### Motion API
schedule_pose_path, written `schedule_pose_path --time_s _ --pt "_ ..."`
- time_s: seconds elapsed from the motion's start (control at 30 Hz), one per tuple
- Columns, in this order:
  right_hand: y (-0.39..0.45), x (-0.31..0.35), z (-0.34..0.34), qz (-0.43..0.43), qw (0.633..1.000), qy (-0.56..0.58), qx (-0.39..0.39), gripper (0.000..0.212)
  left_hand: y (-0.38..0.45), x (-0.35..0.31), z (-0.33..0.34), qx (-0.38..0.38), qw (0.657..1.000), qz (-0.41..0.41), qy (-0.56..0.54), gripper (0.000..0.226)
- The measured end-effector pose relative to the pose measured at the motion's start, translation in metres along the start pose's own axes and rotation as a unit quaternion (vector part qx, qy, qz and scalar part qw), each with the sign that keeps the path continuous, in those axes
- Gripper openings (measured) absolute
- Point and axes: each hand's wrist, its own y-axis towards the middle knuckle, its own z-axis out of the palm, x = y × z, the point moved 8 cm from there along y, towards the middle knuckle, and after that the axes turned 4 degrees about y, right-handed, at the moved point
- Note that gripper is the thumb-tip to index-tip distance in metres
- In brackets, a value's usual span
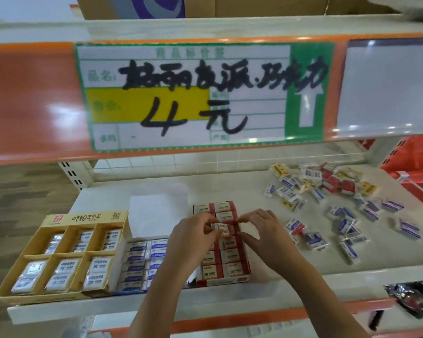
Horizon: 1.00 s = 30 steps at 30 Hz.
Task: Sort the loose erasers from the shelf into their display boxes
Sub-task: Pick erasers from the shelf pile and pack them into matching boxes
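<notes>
Both hands, left (193,236) and right (261,230), pinch a red eraser (224,229) over the red box (222,280) (mid-shelf).

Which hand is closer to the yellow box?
Left. The left hand is over the red box, nearer the yellow box; the right hand is farther right.

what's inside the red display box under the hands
Two columns of red-and-white wrapped erasers fill the red cardboard display box. Both hands cover its middle and left rows, so those cannot be counted.
</notes>
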Motion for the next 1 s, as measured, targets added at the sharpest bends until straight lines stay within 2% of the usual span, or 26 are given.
schedule_pose_path --time_s 0.27,0.57,1.0 --pt "-0.009 -0.005 0.007 0.000 0.999 0.017 0.029 0.032 0.004 -0.013 0.009 -0.049 0.993 0.023 0.101 0.033" --pt "-0.013 -0.013 0.008 0.006 0.998 0.047 0.036 0.036 0.001 -0.015 0.016 -0.066 0.983 0.026 0.168 0.037" --pt "-0.019 -0.022 -0.004 0.003 0.998 0.055 0.039 0.036 -0.002 -0.022 0.013 -0.094 0.980 0.012 0.175 0.037"
